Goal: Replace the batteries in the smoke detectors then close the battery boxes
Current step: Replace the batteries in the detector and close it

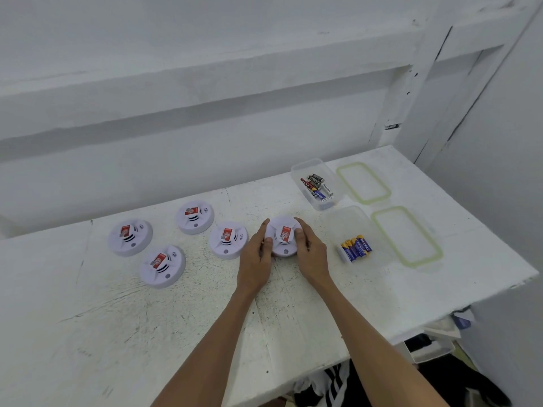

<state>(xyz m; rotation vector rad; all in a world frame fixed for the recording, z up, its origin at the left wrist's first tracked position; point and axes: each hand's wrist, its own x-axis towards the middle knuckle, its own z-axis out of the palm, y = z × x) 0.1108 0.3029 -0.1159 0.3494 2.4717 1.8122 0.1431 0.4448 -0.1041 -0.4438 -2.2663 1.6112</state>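
Several round white smoke detectors with red labels lie face up on the white table point(176, 318). My left hand point(256, 257) and my right hand point(311, 254) clasp the rightmost detector point(282, 235) from both sides as it rests on the table. Beside it to the left sits another detector point(227, 240). Further left lie three more detectors point(194, 216), point(130, 237), point(162, 265). A clear box point(357, 227) to the right holds blue-and-yellow batteries point(356, 247). Behind it, a second clear box point(305, 168) holds mixed dark and red batteries point(316, 186).
Two clear lids with pale green seals lie on the table's right side, a far lid point(363, 183) and a near lid point(407, 235). The table's right edge drops off near clutter on the floor point(435, 345). A white wall ledge runs behind the table.
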